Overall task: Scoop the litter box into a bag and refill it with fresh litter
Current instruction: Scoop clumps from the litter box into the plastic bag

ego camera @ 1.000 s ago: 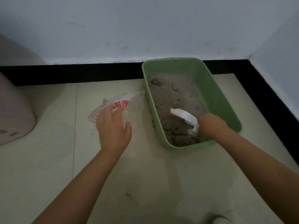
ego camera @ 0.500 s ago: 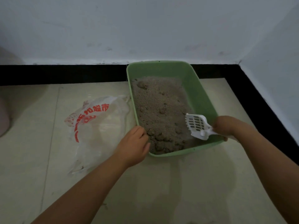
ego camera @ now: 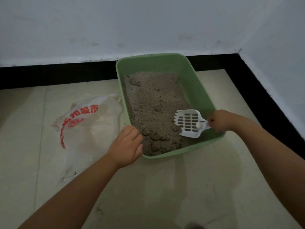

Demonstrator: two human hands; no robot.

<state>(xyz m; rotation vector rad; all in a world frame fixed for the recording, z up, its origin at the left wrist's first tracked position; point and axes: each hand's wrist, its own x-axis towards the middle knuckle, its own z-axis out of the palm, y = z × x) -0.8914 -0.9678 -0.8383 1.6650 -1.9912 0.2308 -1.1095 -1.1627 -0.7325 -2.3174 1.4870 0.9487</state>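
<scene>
In the far right corner of the tiled floor (ego camera: 165,187), close against the black skirting, we see the green litter box (ego camera: 194,90) lying with its far short end towards the wall, part-filled with grey-brown litter (ego camera: 153,104) that is clumped towards the near end. Compared with half a second ago little has changed: our left hand (ego camera: 126,146) stays at the box's near left corner, and the scoop has shifted only slightly, whereas a second ago that hand lay on the bag and the scoop was dug down into the litter. Now the left hand rests on the near left rim, its fingers bent over the edge so that their tips touch or nearly touch the litter inside; we cannot tell whether they clamp the rim. Our right hand (ego camera: 220,120) is at the box's near right edge, fingers curled tight round the handle of the white slotted scoop (ego camera: 188,122), whose blade reaches leftwards from the fingers and lies face up over the litter, with a small white lump at its neck. On the floor just left of the box lies the clear plastic bag (ego camera: 87,126) with red print, crumpled and flat, apart from both hands.
</scene>
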